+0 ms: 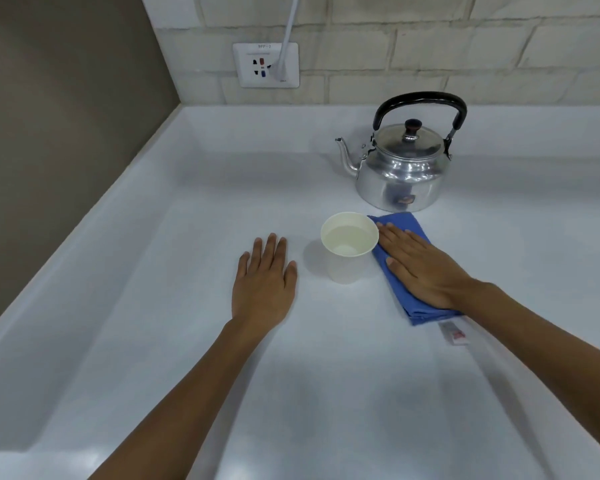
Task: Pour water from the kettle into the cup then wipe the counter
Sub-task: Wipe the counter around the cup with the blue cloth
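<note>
A shiny metal kettle (402, 168) with a black handle stands upright at the back right of the white counter (187, 341), spout pointing left. In front of it a white paper cup (349, 247) holds water. A folded blue cloth (404, 225) lies just right of the cup, touching it. My right hand (420, 265) presses flat on the cloth, fingers together and stretched toward the cup. My left hand (265, 278) rests flat on the bare counter left of the cup, fingers slightly spread, holding nothing.
A brick wall runs along the back with a socket plate (265, 65) and a white cable plugged in. A brown wall borders the left side. The cloth's small label (452, 332) pokes out near my right wrist.
</note>
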`<state>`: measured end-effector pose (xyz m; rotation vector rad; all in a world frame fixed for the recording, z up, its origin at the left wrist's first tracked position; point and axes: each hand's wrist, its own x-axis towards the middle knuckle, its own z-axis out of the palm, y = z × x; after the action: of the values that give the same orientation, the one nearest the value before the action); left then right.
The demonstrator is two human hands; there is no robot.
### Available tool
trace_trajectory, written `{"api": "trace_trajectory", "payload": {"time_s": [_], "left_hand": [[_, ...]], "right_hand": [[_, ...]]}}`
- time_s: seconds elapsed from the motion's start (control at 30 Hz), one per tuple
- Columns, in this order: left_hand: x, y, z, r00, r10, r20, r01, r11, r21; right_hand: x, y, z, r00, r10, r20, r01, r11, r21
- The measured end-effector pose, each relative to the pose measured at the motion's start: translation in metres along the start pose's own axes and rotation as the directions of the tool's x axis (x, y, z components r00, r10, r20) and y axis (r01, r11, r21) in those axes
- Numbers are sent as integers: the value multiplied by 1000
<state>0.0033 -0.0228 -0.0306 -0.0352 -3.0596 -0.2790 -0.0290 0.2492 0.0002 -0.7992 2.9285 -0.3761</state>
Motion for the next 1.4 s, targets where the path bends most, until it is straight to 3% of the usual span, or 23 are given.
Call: {"api": "trace_trajectory", "payload": {"time_s": [0.13,0.4,0.53,0.63,0.73,0.87,1.0,1.1,1.27,1.4], "left_hand": [[1,1,0,1000,-1,-4,1,1000,7],[-1,-3,0,1000,7,-13,-7,1000,-23],[1,-3,0,1000,8,-16,-8,1000,-28],[1,-2,0,1000,7,-11,-7,1000,-19],[0,-1,0,1000,11,-9,-11,1000,-3],[1,-2,-1,1000,14,-12,-14,1000,-1],[0,-4,-1,1000,20,-1,-20,1000,0],[0,-5,-1,1000,20,-12,-20,1000,-14],[0,-3,-2,1000,22,-2,-22,1000,-2],[-1,-2,-1,1000,17,-4,-17,1000,4]], "right_hand": [[29,-3,-11,993,-92,77,89,995,45],[-4,13,-2,983,-171,64,171,985,11],[-30,47,-10,999,43,-27,-42,998,38],[-31,46,-7,958,275,-86,-275,961,9],[-33,14,3,919,378,-109,-384,923,-39],[-62,-39,24,945,285,-162,-297,953,-58],[-96,-50,27,978,183,-96,-185,983,-13],[-104,-25,14,958,265,-107,-267,964,0],[-99,-20,17,856,486,-175,-494,870,-2],[-98,-64,34,878,435,-200,-443,897,4]]}}
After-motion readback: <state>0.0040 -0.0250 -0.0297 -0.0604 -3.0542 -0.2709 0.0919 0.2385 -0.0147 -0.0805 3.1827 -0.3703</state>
